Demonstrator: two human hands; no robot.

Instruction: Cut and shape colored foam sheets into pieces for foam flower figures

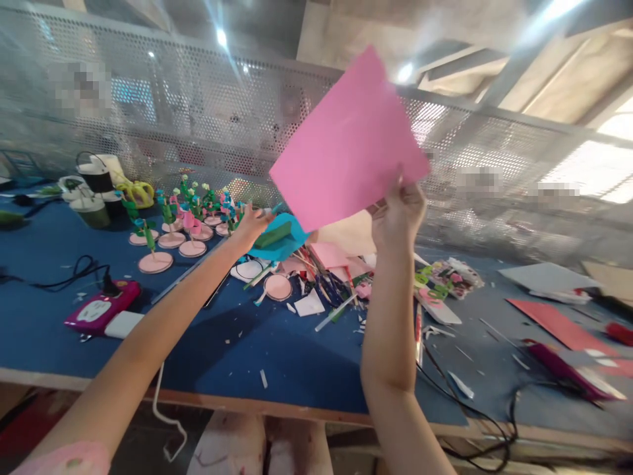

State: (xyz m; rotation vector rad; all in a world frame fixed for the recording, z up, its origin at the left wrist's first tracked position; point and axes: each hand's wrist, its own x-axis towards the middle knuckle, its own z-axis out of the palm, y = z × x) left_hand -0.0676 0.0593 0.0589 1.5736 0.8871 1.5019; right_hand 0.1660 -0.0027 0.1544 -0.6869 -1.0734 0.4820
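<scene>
My right hand (399, 212) is raised above the table and pinches the lower edge of a large pink sheet (349, 145), which it holds up tilted in the air. My left hand (252, 224) reaches forward over the blue table (237, 343). Its fingers are closed around thin stick-like pieces beside a blue paper piece (284, 244) and a green roll (273, 235). Just left of that hand stand several small paper flowers on round pink bases (171, 227).
Paper scraps, sticks and cut pieces (321, 284) litter the table's middle. A pink device (101, 307) with a black cable lies at the left. Tape rolls and yellow scissors (138, 192) sit at the back left. Red and grey sheets (558, 323) lie at the right. A perforated metal screen (198, 112) backs the table.
</scene>
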